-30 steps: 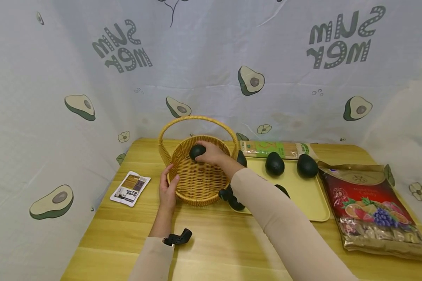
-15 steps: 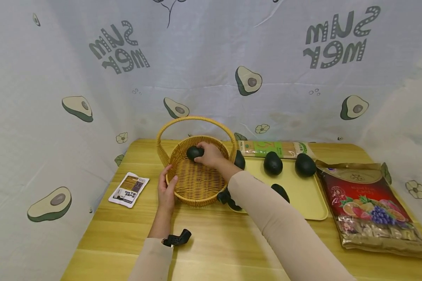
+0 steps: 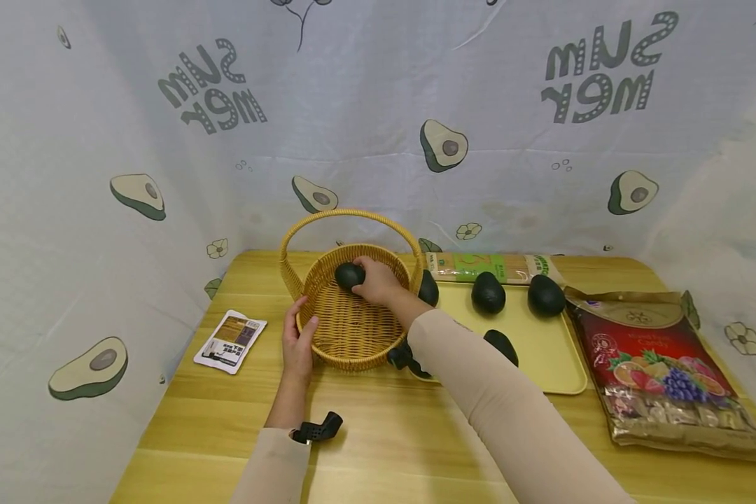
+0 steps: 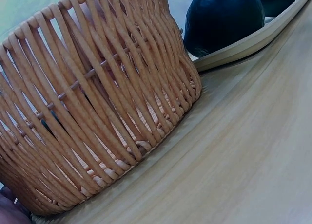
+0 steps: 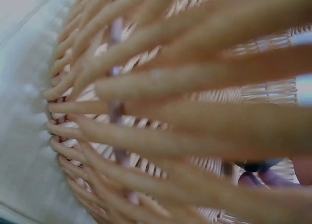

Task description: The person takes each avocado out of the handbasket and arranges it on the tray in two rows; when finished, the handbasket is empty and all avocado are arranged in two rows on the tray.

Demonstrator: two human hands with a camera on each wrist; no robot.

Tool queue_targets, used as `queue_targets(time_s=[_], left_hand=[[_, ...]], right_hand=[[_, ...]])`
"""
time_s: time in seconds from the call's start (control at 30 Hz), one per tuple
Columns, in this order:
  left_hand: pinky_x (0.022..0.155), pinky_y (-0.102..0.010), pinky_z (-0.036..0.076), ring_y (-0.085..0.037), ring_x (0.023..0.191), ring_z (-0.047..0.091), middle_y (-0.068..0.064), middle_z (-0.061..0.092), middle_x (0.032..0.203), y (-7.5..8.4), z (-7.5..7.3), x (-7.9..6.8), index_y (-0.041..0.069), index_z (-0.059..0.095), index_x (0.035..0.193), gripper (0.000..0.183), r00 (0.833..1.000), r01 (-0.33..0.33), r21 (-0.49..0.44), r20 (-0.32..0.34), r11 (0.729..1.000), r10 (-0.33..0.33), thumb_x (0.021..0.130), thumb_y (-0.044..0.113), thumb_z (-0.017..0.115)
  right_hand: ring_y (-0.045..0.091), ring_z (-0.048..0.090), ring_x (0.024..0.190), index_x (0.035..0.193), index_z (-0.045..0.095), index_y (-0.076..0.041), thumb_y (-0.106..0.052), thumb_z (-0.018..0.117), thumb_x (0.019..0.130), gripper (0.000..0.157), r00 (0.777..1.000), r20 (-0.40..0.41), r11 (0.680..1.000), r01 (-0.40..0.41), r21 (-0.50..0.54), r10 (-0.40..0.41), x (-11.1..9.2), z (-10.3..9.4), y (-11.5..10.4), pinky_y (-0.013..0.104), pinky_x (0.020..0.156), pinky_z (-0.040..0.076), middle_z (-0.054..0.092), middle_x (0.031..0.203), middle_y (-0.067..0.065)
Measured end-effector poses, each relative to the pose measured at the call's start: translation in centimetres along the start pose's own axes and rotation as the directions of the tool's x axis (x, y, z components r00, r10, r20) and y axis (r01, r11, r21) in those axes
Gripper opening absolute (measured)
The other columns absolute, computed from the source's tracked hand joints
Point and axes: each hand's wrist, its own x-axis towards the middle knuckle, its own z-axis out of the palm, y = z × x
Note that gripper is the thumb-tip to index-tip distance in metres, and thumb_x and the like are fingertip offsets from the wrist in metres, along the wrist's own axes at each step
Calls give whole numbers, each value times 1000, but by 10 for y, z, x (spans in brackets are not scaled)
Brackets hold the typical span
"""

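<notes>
A dark green avocado is inside the yellow wicker basket, toward its back left. My right hand reaches in over the right rim and grips it with thumb and fingers. Through the blurred basket weave, the right wrist view shows only a bit of the avocado and some fingertips. On the basket's left side my left hand holds the rim, thumb toward the inside. The woven wall fills much of the left wrist view, with a sliver of finger at the lower left.
Right of the basket lies a yellow tray with several avocados, one of them near the back. Behind it is a noodle packet. A red candy bag lies far right, a small white pouch left.
The avocado in my right hand has shifted slightly left and down inside the basket. My left hand stays at the rim. The whole head view has drifted a little.
</notes>
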Motion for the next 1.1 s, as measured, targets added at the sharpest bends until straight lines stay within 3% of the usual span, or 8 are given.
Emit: queue_targets(time_s=[0.13, 0.33, 0.63, 0.8, 1.1], left_hand=[[104, -15, 37, -31, 145, 36, -14, 34, 162, 0, 0, 0, -1, 40, 150, 49, 1000, -6, 2, -5, 1000, 6, 102, 7, 51], [106, -17, 34, -30, 150, 30, -12, 30, 164, -1, 0, 0, 1, 40, 151, 50, 1000, 6, 19, 4, 1000, -6, 102, 8, 50], [103, -15, 38, -33, 145, 35, -10, 34, 160, 0, 0, -1, 2, 40, 151, 49, 1000, 17, 1, 12, 1000, -17, 103, 8, 50], [102, -15, 39, -37, 143, 36, -16, 35, 160, 1, 1, -2, 0, 39, 151, 50, 1000, 12, -15, 4, 1000, -12, 102, 6, 49], [99, -16, 42, -35, 139, 40, -16, 36, 158, 2, 0, -2, 2, 39, 151, 50, 1000, 22, -6, 7, 1000, -22, 103, 10, 49]], right_hand=[[35, 55, 134, 154, 41, -16, -19, 69, 98, 63, 1000, 9, 1000, 4, 3, -4, 0, 1, 0, 49, 108, 47, 49, 156, 10], [38, 54, 135, 159, 35, -19, -18, 68, 98, 69, 999, 30, 1000, 26, -4, -26, 0, 0, 3, 51, 109, 46, 50, 154, 15], [40, 49, 138, 161, 29, -21, -21, 64, 101, 69, 999, 48, 999, -9, 33, 8, -4, 0, 8, 54, 108, 46, 43, 156, 19], [42, 47, 138, 162, 26, -22, -24, 62, 102, 70, 998, 50, 997, -28, 73, 25, -9, -3, 7, 55, 107, 46, 37, 158, 21], [40, 46, 142, 162, 26, -20, -30, 64, 101, 73, 999, 31, 990, 18, 141, -22, -24, -14, -7, 56, 110, 44, 38, 160, 19]])
